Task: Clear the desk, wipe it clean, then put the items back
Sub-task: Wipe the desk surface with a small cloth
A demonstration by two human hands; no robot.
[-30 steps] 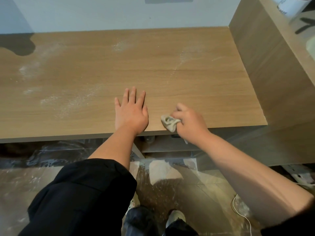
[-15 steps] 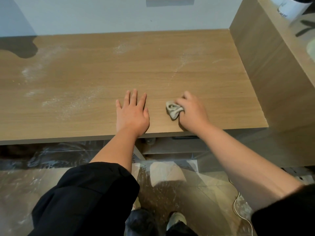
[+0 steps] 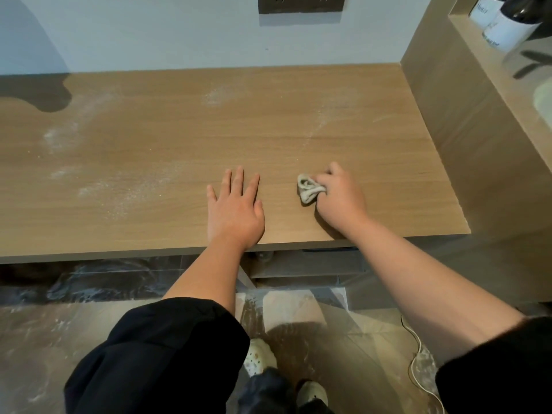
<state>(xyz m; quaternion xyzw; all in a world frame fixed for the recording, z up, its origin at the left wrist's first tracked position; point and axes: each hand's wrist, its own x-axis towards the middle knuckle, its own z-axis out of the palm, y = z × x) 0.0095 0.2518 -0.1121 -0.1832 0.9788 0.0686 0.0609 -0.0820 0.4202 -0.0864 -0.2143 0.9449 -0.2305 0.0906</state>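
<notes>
A small wadded cloth point(image 3: 307, 190) is gripped in the curled fingers point(image 3: 331, 174) of the right hand point(image 3: 340, 200), the left hand point(image 3: 236, 212) is laid flat and straight-fingered, and powder point(image 3: 125, 189) at nine o'clock on the bench point(image 3: 179, 138) could be smeared rather than lifted by it.

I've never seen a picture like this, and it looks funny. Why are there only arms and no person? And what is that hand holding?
The camera sits on the person's head and looks down. So you see only their arms, like when you look at your own hands. The left hand lies flat on the wooden desk. The right hand holds a small crumpled cloth, its fingers curled round it, for wiping. There is white dust on the desk's left and far parts. Bottles stand on a shelf at the right.
</notes>
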